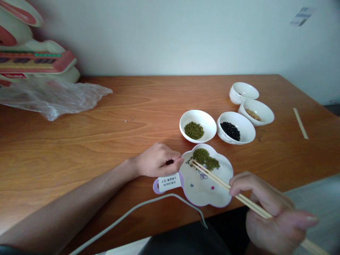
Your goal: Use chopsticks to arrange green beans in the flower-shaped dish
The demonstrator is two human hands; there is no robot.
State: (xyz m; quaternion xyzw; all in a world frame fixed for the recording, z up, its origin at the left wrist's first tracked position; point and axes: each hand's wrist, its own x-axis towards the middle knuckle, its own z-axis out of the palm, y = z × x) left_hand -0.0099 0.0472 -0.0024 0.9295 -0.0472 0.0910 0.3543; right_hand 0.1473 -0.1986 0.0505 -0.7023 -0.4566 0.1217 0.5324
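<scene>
A pair of wooden chopsticks [216,179] is held in my right hand [273,209], fingers closed round them. Their tips meet the left edge of the mung beans [201,156] on a white flower-shaped plate [221,194] with a lilac rim and a labelled handle. At the plate's upper left rim, my left hand [159,161] is closed, thumb and forefinger pinching the edge; its other fingers are curled under. Just behind the plate stands a white bowl [209,124] with more mung beans [194,130]. Beside it another bowl [245,131] contains black beans [230,131].
Farther back are a bowl [262,109] of pale beans and another white bowl [245,92]. A pale stick [301,123] lies at the right. A plastic bag [66,95] and a toy keyboard [34,62] occupy the left. A white cable [132,208] crosses the table's front.
</scene>
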